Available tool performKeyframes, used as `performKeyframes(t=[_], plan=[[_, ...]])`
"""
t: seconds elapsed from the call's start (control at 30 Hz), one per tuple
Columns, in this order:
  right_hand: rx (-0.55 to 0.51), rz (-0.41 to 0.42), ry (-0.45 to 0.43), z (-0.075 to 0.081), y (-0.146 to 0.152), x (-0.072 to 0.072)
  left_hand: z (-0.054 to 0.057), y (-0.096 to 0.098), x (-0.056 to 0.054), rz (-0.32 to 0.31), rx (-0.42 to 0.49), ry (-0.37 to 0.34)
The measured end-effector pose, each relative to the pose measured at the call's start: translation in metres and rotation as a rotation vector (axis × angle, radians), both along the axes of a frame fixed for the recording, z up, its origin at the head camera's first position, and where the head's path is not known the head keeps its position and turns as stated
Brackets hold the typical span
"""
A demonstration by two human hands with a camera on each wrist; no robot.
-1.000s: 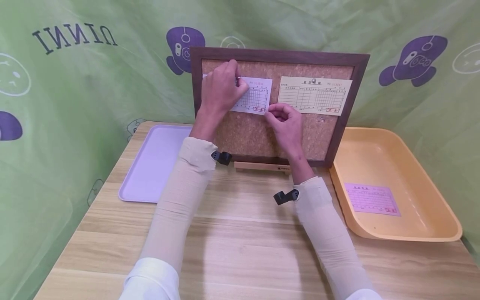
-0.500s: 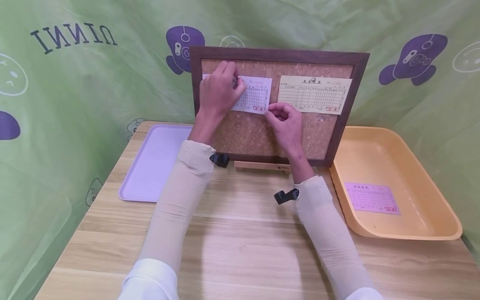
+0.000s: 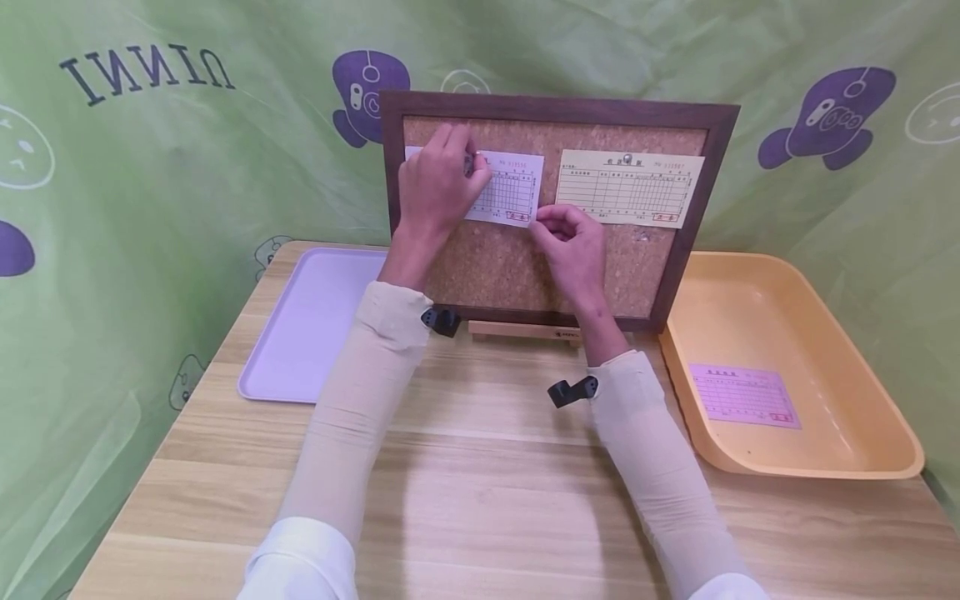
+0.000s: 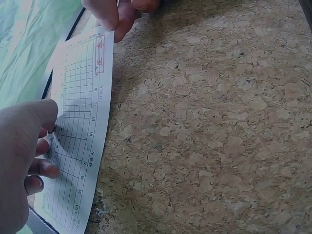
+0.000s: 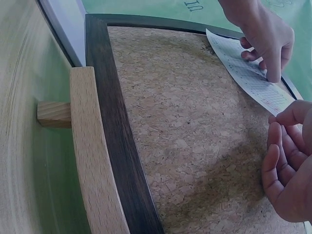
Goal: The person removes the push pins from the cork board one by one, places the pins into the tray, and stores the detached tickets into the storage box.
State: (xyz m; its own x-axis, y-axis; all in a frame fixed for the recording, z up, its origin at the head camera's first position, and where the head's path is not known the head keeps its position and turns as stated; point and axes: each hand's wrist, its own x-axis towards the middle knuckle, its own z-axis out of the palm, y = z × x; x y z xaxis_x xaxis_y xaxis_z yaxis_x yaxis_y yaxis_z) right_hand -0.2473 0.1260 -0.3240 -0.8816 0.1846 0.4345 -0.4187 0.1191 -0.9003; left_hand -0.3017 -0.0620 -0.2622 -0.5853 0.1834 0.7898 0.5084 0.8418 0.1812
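A person's right hand (image 3: 576,250) pinches the lower right corner of a white printed slip (image 3: 517,187) between thumb and finger. The left hand (image 3: 442,179), fingers curled, holds a small shiny object (image 3: 477,154) at its thumb and fingertip near the slip's upper edge; the hand hides most of that contact. The slip lies along the upper left of a dark-framed cork board (image 3: 487,267), part of it behind the left hand. To its right, a pale yellow slip (image 3: 622,192) hangs under a silver pin (image 3: 627,158), its lower left corner hidden by the right hand. The board leans upright on a light wooden stand (image 3: 517,331) atop a wood-grain bench (image 3: 480,483). A lavender tray (image 3: 296,342) sits at left, partly behind the left arm; at right, a yellow-orange tray (image 3: 750,308) holds a pink slip (image 3: 746,398). Behind everything hangs a green curtain (image 3: 562,50) printed with purple cartoon figures.
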Motion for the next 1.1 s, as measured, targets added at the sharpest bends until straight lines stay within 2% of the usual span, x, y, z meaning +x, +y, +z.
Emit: performKeyframes(t=[0.4,0.53,0.77,1.1], plan=[[0.013,-0.008,0.008,0.0005,0.0000,0.0015,0.0013,0.0019,-0.0006,0.016,-0.045,0.019],[0.020,-0.011,0.008,0.0002,0.0000,0.0016,0.0025,0.0027,-0.0002,0.032,-0.065,-0.010],[0.028,-0.021,0.001,-0.0004,0.0003,0.0017,0.0055,0.0042,-0.0009,0.042,-0.040,-0.082],[0.019,-0.013,0.008,-0.0010,0.0000,0.0009,0.0082,0.0057,-0.0028,0.037,-0.027,-0.128]])
